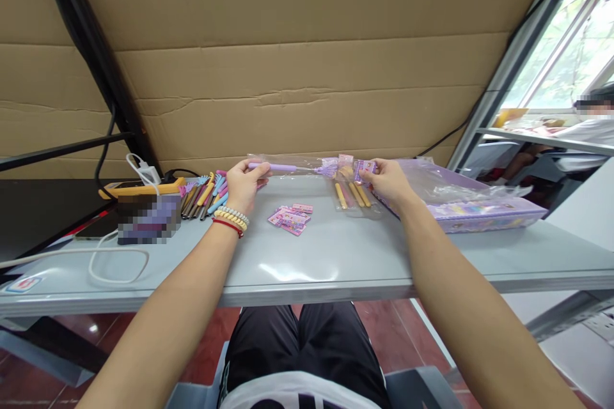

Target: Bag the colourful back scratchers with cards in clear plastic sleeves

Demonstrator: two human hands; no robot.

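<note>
My left hand (244,184) is closed around the handle end of a purple back scratcher (283,168), which has a thin metal rod and a claw-shaped head pointing right. A clear plastic sleeve (300,161) appears to surround it. My right hand (389,182) pinches a small purple printed card (363,170) beside that head. Below, bagged pieces with yellow handles (357,195) lie on the table. Between my hands, several small printed cards (291,218) form a loose pile. Several loose back scratchers (205,195) in mixed colours lie just left of my left hand.
A purple printed box (484,214) with clear plastic bags (446,182) stands at the right of the grey table (336,262). On the left are a phone (148,220), a white charger (148,172) and cable. Cardboard (307,64) walls the back. Another person sits far right.
</note>
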